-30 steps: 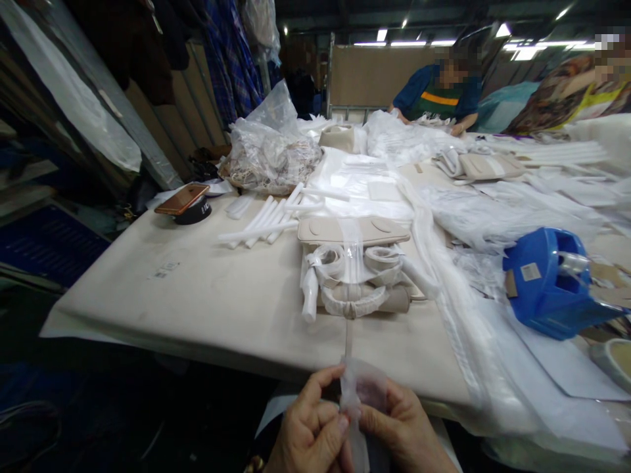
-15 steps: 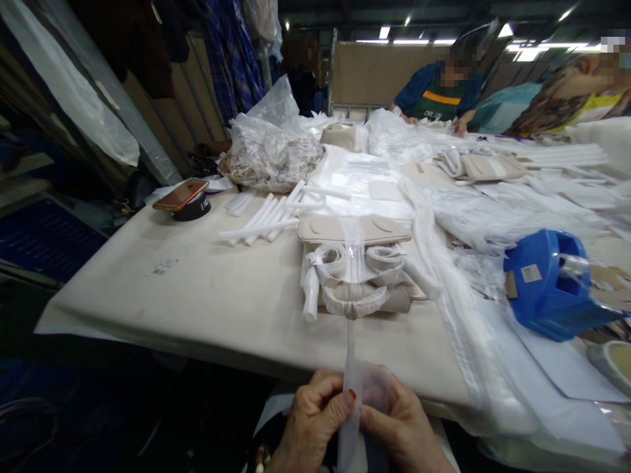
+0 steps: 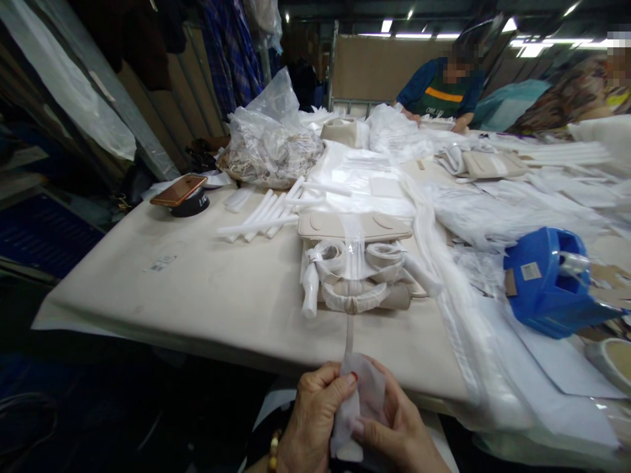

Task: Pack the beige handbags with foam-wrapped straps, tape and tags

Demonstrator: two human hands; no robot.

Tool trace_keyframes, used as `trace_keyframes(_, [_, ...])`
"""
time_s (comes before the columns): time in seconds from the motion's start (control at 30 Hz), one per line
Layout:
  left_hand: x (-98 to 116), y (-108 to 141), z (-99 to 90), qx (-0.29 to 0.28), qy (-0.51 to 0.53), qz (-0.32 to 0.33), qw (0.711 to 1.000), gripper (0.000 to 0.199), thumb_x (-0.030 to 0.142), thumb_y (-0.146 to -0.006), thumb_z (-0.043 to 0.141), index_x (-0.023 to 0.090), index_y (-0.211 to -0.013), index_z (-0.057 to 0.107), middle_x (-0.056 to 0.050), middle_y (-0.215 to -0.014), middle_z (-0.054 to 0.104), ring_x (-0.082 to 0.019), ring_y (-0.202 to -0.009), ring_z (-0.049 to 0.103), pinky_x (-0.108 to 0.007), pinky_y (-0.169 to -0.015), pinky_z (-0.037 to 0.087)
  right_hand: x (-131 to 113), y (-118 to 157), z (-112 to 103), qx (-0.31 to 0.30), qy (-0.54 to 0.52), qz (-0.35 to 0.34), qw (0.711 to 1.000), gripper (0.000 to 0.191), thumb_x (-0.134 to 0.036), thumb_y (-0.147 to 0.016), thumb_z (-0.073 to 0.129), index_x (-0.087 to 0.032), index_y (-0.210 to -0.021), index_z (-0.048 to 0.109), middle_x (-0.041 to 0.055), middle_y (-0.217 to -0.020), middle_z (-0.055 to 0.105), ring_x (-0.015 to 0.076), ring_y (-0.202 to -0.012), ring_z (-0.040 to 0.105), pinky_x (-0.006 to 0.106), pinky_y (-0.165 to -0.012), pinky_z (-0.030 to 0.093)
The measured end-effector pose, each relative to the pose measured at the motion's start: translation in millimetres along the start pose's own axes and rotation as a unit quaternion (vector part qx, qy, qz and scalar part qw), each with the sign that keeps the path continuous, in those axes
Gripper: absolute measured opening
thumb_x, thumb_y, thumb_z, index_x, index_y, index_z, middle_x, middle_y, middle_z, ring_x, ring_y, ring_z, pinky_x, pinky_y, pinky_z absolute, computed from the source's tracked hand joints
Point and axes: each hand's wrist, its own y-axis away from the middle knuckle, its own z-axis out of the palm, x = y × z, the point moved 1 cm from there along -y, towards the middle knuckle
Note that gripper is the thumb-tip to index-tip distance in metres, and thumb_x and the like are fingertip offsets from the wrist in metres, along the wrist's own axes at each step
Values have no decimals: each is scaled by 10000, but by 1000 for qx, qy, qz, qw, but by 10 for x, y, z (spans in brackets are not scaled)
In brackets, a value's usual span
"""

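Note:
Near the table's front edge, my left hand point(image 3: 315, 410) pinches a translucent white wrapping sheet point(image 3: 367, 387) between thumb and fingers. My right hand point(image 3: 397, 427) grips the same sheet from the other side, its thumb pressed on the lower part. The sheet is folded around the near end of a narrow beige strap point(image 3: 350, 335), whose tip is hidden. That strap runs back to a beige handbag point(image 3: 315, 226) lying on the table. White wrapping covers the bag's coiled straps point(image 3: 330, 257) and its curved handle point(image 3: 357, 301).
White foam tubes point(image 3: 263, 213) lie left of the bag. Beyond them are a phone point(image 3: 180, 189) on a black roll and a plastic bag of cords point(image 3: 276, 148). A blue tape dispenser point(image 3: 535, 289) stands at right. A co-worker point(image 3: 438, 92) works across the table.
The sheet has been folded over further around the strap end, and its upper part now spreads toward my right hand. My right thumb has shifted lower. The bag stays in place.

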Motion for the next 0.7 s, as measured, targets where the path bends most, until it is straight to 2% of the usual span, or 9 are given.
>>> trace_keyframes(0.1, [9,4,40,14,28,-22,999,273,404,-684,669,140,-732,616,10,-611,527,-131,-582,491,-244,-561,379,58,49,20,-13,-25,12,1000,807,-301,-544,834,-217,-1230,417,48,-940,665,175,-700,639,259,-605,488])
trace_keyframes(0.17, [8,9,59,17,31,-32,999,290,423,-684,678,145,-697,597,12,-609,531,-123,-580,491,-236,-559,372,78,79,41,-14,-28,14,999,804,-293,-538,834,-204,-1227,430,61,-949,673,170,-675,642,258,-605,487])
trace_keyframes(0.23, [0,17,72,16,39,-42,998,308,437,-675,691,146,-698,595,10,-618,542,-120,-585,494,-236,-567,375,80,108,59,-17,-27,10,999,824,-277,-512,842,-196,-1227,442,86,-1024,663,205,-806,658,281,-709,494])
trace_keyframes(0.33, [-23,27,85,24,60,-47,997,344,452,-641,723,140,-733,614,13,-623,547,-112,-582,486,-233,-572,381,75,146,63,-12,-19,-3,1000,868,-252,-466,856,-203,-1235,454,111,-1148,619,263,-1078,577,295,-816,471])
trace_keyframes(0.4, [-37,31,99,32,72,-50,996,362,447,-619,746,138,-755,617,17,-627,547,-105,-584,481,-228,-575,385,80,168,53,-9,-15,-6,1000,865,-249,-459,859,-208,-1230,468,113,-1162,613,274,-1129,543,311,-847,460])
trace_keyframes(0.53, [-44,40,147,17,105,-49,993,359,425,-595,764,139,-708,580,37,-573,501,-90,-537,445,-221,-533,363,97,207,37,-23,-27,5,999,834,-248,-484,851,-214,-1232,484,83,-1051,655,253,-1037,596,316,-845,456])
trace_keyframes(0.7, [-58,54,168,16,112,-46,993,352,418,-589,767,154,-658,544,53,-542,465,-83,-519,430,-215,-509,346,120,231,29,-52,-73,24,996,830,-210,-470,840,-220,-1231,509,30,-974,651,140,-732,627,249,-740,467])
